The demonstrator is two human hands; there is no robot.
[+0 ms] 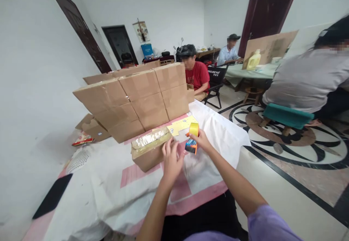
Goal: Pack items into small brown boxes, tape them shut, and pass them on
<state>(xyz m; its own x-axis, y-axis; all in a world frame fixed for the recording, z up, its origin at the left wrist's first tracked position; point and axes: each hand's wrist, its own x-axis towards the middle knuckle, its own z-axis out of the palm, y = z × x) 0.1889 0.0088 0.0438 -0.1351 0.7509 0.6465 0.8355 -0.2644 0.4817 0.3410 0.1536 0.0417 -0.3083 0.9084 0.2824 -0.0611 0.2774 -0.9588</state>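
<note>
My right hand [202,141] is closed around a tape dispenser [191,142] with an orange and dark body and a yellow tape roll on top. A small brown cardboard box [151,153] lies on the covered table in front of me, with shiny clear tape along its top. At the right end of this box is my left hand [173,159], its fingers apart; I cannot tell whether the fingertips touch the cardboard. The thumb points towards the dispenser.
Behind the box, stacked taped cardboard boxes [136,99] form a wall. Yellow printed sheets [181,125] lie beside them on the white cloth [218,128]. A dark flat object [53,195] lies at left. People sit beyond and at right, near a teal stool [287,115].
</note>
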